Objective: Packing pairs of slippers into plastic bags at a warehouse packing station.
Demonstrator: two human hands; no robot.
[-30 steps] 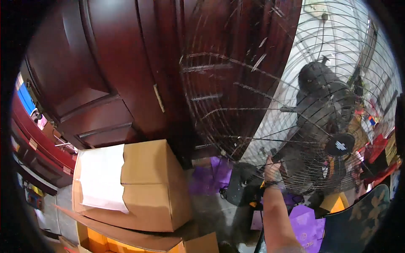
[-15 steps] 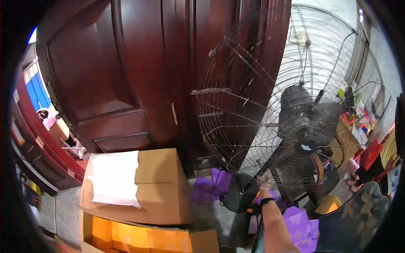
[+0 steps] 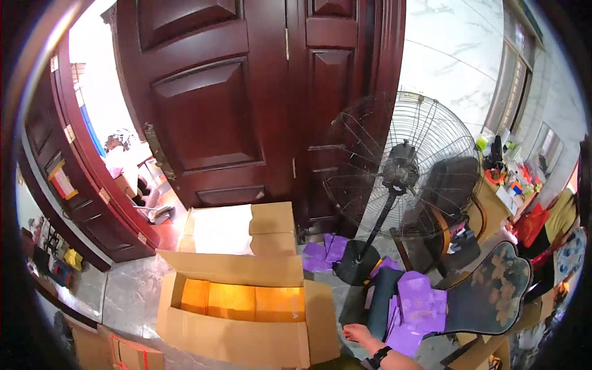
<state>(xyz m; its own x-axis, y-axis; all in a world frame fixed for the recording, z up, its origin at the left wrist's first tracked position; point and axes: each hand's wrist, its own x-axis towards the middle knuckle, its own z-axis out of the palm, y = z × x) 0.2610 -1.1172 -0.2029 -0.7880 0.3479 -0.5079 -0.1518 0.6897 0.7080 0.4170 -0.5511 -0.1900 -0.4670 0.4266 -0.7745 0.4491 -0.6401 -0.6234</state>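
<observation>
My right hand (image 3: 357,334), with a black band at its wrist, reaches in from the lower edge. Its fingers are loosely bent and hold nothing that I can see. To its left stands a cardboard box (image 3: 234,335) with its flaps up, holding a row of orange packets (image 3: 231,301). Purple paper bags (image 3: 421,302) lie to the right of the hand, on a dark padded seat. Behind them, a large black floor fan (image 3: 401,169) stands on a round base, apart from the hand. My left hand is out of view.
Another cardboard box (image 3: 272,228), with white paper on top, stands behind the first. More purple bags (image 3: 325,251) lie beside the fan base. A dark red door (image 3: 209,117) rises behind. At right are a floral chair back (image 3: 493,293) and a cluttered desk (image 3: 493,209).
My right hand has left the lower part of the fan and come back beside the box with the orange packets. My view has drawn back, so the fan looks smaller and farther off.
</observation>
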